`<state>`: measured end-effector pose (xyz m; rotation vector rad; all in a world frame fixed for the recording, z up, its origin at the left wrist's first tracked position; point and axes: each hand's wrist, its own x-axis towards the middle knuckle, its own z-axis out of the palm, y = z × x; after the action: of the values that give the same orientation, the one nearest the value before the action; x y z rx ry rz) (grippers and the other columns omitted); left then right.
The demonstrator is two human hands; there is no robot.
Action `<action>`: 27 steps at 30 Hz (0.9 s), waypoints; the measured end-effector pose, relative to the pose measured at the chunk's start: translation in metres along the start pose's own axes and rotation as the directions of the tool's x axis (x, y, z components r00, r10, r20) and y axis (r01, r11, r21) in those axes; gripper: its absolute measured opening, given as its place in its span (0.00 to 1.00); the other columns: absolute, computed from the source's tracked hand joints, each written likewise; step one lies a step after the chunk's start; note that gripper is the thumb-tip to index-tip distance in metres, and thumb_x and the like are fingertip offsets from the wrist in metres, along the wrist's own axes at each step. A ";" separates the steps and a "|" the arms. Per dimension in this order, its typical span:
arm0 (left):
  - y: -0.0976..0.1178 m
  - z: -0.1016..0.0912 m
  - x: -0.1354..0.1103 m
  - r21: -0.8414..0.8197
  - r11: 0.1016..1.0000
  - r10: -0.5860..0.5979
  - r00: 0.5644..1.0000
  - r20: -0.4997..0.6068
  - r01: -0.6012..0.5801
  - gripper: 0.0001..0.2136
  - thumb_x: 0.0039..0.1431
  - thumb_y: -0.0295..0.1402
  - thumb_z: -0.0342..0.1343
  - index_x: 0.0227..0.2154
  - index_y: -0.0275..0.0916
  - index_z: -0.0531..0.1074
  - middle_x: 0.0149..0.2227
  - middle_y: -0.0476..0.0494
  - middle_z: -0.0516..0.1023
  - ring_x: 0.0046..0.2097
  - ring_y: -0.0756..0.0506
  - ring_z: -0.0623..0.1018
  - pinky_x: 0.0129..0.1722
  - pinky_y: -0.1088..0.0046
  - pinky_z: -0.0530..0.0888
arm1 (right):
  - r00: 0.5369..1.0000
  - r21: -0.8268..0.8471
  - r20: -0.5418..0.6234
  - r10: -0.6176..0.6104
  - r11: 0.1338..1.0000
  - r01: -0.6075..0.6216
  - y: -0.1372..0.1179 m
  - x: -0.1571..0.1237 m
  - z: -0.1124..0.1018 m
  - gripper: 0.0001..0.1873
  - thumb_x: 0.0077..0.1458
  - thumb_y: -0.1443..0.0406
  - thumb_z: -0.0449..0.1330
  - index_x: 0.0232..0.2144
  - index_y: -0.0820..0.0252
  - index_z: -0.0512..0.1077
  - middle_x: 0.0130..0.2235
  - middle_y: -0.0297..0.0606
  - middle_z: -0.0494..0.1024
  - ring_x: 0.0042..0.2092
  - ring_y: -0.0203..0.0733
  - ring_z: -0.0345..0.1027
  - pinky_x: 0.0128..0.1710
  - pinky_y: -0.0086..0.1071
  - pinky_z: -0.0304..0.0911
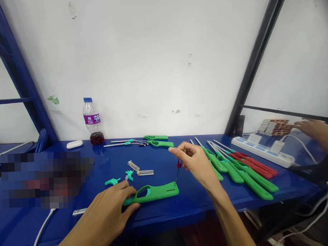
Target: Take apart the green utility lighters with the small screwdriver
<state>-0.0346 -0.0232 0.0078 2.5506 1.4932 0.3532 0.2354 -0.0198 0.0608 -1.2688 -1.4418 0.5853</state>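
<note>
my left hand [113,205] lies low on the blue desk [183,208], fingers and thumb closed around the left end of a green shell [155,192], pinning it flat near the front edge. the shell lies lengthwise, its oval opening just beside my fingertips.

my right hand [194,161] hangs above the shell's right end, fingertips pinched together on a small red-handled screwdriver [179,164]. its thin shaft points down and meets the shell at the top right corner.

just behind my left hand lie two teal bits [112,181] and two clear plastic pieces [145,172], close together but apart from the shell. farther back, near the wall, are two green handles [159,143] with thin metal rods [118,142] beside them, a water bottle [92,120] with dark liquid at the bottom, and a white case [74,144].

right of my right hand a fan of long green lighters [235,170] lies side by side, with red lighters [255,165] among them. beyond is a white power strip [262,152] and a stack of small boxes [275,126], where another person's hand [315,130] reaches.
</note>
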 end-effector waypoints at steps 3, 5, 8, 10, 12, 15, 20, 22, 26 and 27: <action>0.000 0.000 0.000 -0.002 1.000 0.013 1.000 -0.008 -0.013 0.11 0.66 0.38 0.55 0.45 0.45 0.81 0.45 0.43 0.82 0.47 0.37 0.82 0.46 0.59 0.76 | 0.996 -0.071 0.065 -0.067 0.995 0.071 -0.002 -0.002 -0.006 0.19 0.60 0.48 0.66 0.27 0.56 0.80 0.26 0.31 0.69 0.29 0.39 0.63 0.30 0.34 0.56; 0.000 -0.002 0.000 -0.009 1.000 0.026 1.000 -0.011 -0.026 0.11 0.66 0.38 0.55 0.44 0.46 0.81 0.44 0.44 0.82 0.46 0.38 0.82 0.45 0.60 0.75 | 0.982 -0.071 0.156 -0.108 0.990 0.121 -0.005 -0.005 -0.010 0.16 0.63 0.51 0.64 0.36 0.53 0.85 0.34 0.36 0.74 0.34 0.41 0.68 0.35 0.34 0.61; 0.000 -0.004 0.000 -0.017 0.998 0.054 0.998 -0.038 -0.055 0.10 0.65 0.39 0.57 0.42 0.46 0.82 0.42 0.45 0.83 0.44 0.39 0.83 0.44 0.63 0.75 | 0.954 -0.039 0.274 -0.121 0.990 0.136 -0.012 -0.011 -0.016 0.15 0.67 0.53 0.61 0.45 0.49 0.85 0.40 0.38 0.75 0.37 0.41 0.70 0.38 0.36 0.64; 0.000 -0.003 0.001 -0.025 0.996 0.082 0.995 -0.063 -0.084 0.10 0.65 0.40 0.57 0.41 0.46 0.82 0.41 0.45 0.83 0.43 0.39 0.83 0.43 0.63 0.76 | 0.945 -0.044 0.304 -0.122 0.989 0.142 -0.017 -0.014 -0.019 0.15 0.67 0.53 0.60 0.46 0.47 0.85 0.38 0.38 0.75 0.37 0.42 0.69 0.37 0.36 0.65; -0.001 -0.001 0.003 -0.037 0.993 0.106 0.992 -0.072 -0.109 0.11 0.67 0.42 0.55 0.41 0.45 0.81 0.40 0.45 0.83 0.42 0.39 0.83 0.42 0.63 0.76 | 0.941 -0.039 0.317 -0.117 0.990 0.136 -0.021 -0.016 -0.021 0.14 0.67 0.54 0.61 0.46 0.47 0.85 0.37 0.38 0.76 0.37 0.43 0.69 0.37 0.36 0.65; -0.005 0.008 0.006 -0.036 0.990 0.134 0.985 -0.109 -0.139 0.13 0.69 0.43 0.52 0.43 0.45 0.81 0.42 0.43 0.83 0.42 0.38 0.83 0.41 0.62 0.78 | 0.950 0.028 0.290 -0.118 0.993 0.115 -0.018 -0.011 -0.024 0.14 0.67 0.55 0.60 0.46 0.48 0.84 0.39 0.38 0.81 0.34 0.41 0.68 0.34 0.34 0.65; -0.011 0.024 0.013 0.018 0.979 0.202 0.941 -0.271 -0.205 0.16 0.72 0.43 0.48 0.47 0.44 0.79 0.47 0.40 0.82 0.48 0.35 0.82 0.46 0.59 0.79 | 0.975 0.130 0.197 -0.103 0.988 0.079 0.002 0.005 -0.025 0.18 0.68 0.52 0.58 0.42 0.55 0.83 0.37 0.38 0.82 0.30 0.39 0.63 0.34 0.34 0.64; -0.011 0.028 0.014 0.016 0.976 0.211 0.929 -0.305 -0.216 0.16 0.73 0.43 0.49 0.48 0.44 0.79 0.46 0.40 0.81 0.49 0.35 0.82 0.49 0.57 0.79 | 0.980 0.142 0.176 -0.091 0.988 0.066 0.007 0.008 -0.025 0.18 0.67 0.50 0.59 0.40 0.54 0.83 0.35 0.37 0.80 0.31 0.39 0.64 0.35 0.35 0.64; -0.011 0.029 0.015 -0.007 0.976 0.205 0.928 -0.312 -0.218 0.16 0.73 0.44 0.49 0.48 0.44 0.78 0.47 0.40 0.81 0.49 0.36 0.82 0.49 0.59 0.79 | 0.988 0.120 0.121 -0.098 0.989 0.084 0.009 0.007 -0.026 0.16 0.62 0.50 0.65 0.35 0.53 0.85 0.40 0.38 0.81 0.37 0.42 0.69 0.38 0.35 0.64; -0.011 0.029 0.015 -0.010 0.976 0.205 0.927 -0.315 -0.220 0.16 0.73 0.45 0.49 0.48 0.44 0.78 0.47 0.40 0.81 0.50 0.36 0.82 0.49 0.59 0.79 | 0.988 0.114 0.118 -0.100 0.990 0.086 0.009 0.006 -0.027 0.16 0.61 0.50 0.65 0.35 0.53 0.85 0.40 0.39 0.82 0.38 0.44 0.70 0.39 0.36 0.64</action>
<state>-0.0282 -0.0056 -0.0212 2.7232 1.2764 0.8474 0.2645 -0.0183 0.0631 -1.0896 -1.5411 0.6801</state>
